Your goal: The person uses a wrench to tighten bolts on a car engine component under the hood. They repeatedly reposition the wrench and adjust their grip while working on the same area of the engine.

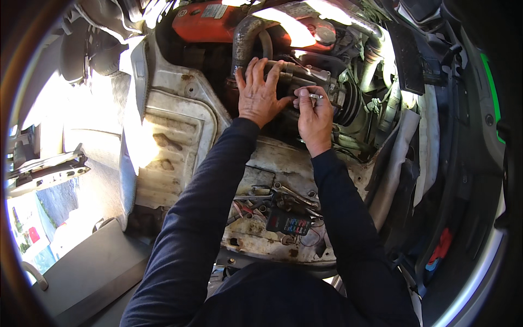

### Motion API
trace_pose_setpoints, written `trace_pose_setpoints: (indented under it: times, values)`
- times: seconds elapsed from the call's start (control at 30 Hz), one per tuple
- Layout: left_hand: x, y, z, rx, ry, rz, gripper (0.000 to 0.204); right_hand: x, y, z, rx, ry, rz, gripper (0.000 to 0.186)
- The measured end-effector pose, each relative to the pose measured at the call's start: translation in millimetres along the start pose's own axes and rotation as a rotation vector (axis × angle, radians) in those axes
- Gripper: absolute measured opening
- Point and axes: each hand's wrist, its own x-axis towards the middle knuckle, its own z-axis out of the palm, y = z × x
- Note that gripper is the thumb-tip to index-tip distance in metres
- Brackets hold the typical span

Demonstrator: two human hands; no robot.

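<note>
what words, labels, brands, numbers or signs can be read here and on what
No text can be read.
Pale label on the red engine cover: too small.
Round mark on the same cover: too blurred.
Black case with coloured marks: print too small.

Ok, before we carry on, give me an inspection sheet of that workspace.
Surface: pale metal panel, worn, stained and rust-spotted.
Job's things: engine with red cover, bent hose and grooved pulley.
Clutter: loose wrenches and a dark box with coloured markings, on the panel.
Hands: left hand spread over engine parts beside the hose, contact unclear; right hand pinching a small shiny object, kind unclear.
Cables: thin red wire near the box.
Surroundings: dark trim with green strip at right; strong sunlight at left.
</note>
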Motion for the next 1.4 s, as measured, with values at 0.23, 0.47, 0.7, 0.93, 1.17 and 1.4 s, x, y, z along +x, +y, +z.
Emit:
trace_pose_setpoints:
  times: [0.23,0.47,0.7,0.93,1.17,1.4]
  values:
    - [1.5,-12.8,14.2,0.063,-0.072,0.040,0.090,16.1,-32.6,24.9,-0.333,-0.111,-0.361,0.018]
    - [1.6,-7.6,12.1,-0.088,-0.038,0.002,0.106,41.4,-45.3,-21.6,-0.060,0.062,0.135,0.025]
    - [0.6,-11.2,17.1,-0.146,-0.037,-0.022,0.100,40.4,-42.3,-10.2,-0.174,-0.176,0.113,0.035]
    - [1.8,-11.7,24.1,-0.124,-0.001,-0.028,0.082,20.8,-0.2,3.2,-0.627,-0.273,-0.214,0.029]
    - [-0.1,-8.2,25.3,-0.107,0.028,-0.016,0.089,39.1,-98.3,-38.3,-0.550,0.254,-0.324,0.017]
    - [3.8,-6.3,18.6,0.108,-0.113,-0.033,0.097,84.7,-65.5,21.4,-0.839,-0.196,-0.471,0.017]
